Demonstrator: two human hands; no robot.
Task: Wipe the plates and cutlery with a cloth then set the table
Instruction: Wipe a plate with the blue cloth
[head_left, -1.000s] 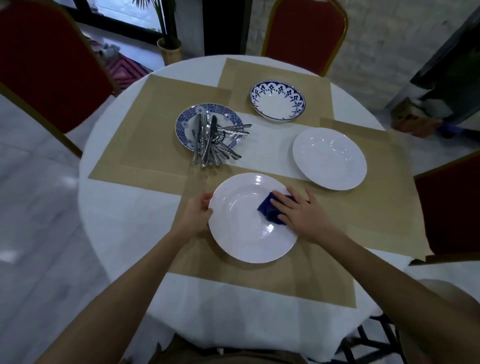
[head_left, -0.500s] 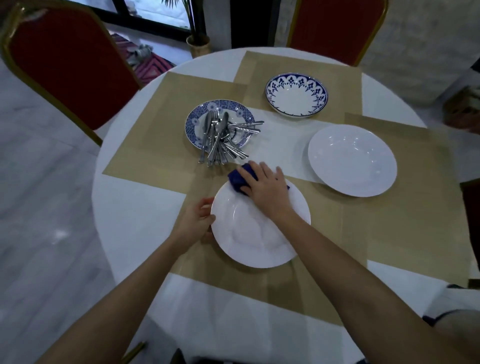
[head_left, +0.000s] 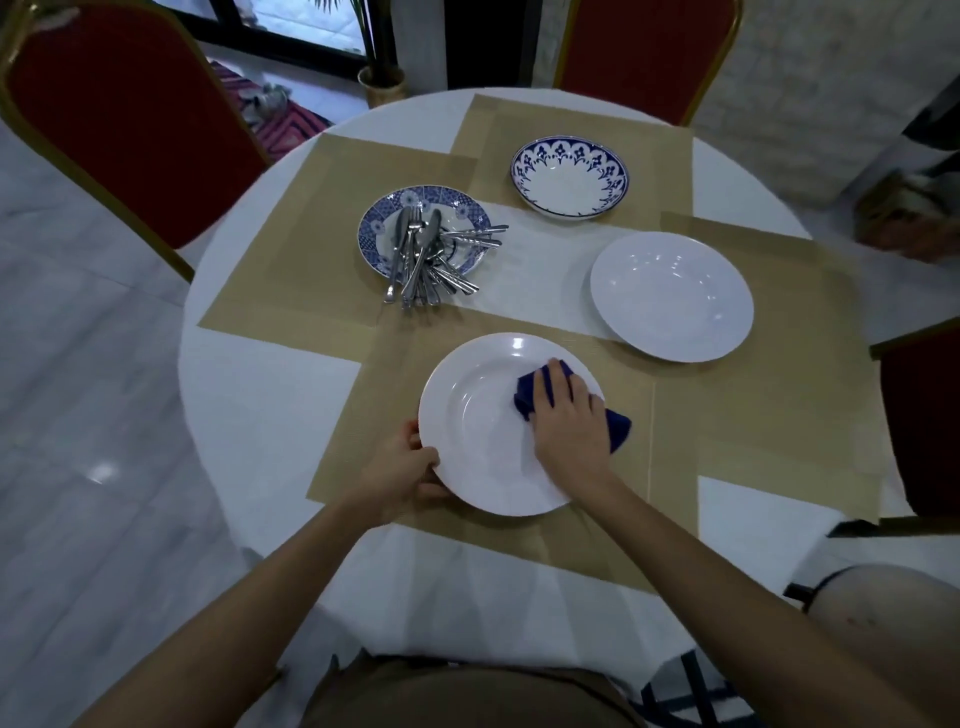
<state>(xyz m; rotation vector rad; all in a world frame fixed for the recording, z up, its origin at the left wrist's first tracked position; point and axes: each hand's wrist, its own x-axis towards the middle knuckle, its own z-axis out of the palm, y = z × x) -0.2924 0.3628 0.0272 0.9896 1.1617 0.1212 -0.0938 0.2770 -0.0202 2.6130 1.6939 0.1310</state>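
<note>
Centrally, a white plate (head_left: 478, 431) lies on a tan placemat (head_left: 670, 415) at the near edge of the round table (head_left: 260, 395). The left hand (head_left: 400, 473) grips the plate's left rim, thumb curled over the top and fingers tucked beneath. The right hand (head_left: 569, 431) rests palm-down on a blue cloth (head_left: 525, 397), its fingers close together and nearly straight, pressing the cloth flat against the plate's right side; one corner of the cloth sticks out past the rim. Behind, a blue-patterned plate (head_left: 376, 228) carries a heap of cutlery (head_left: 421, 260) whose handles overhang its near edge. A blue-rimmed bowl (head_left: 569, 179) stands farther back, and a second white plate (head_left: 670, 296) sits to the right, well apart from the hands.
</note>
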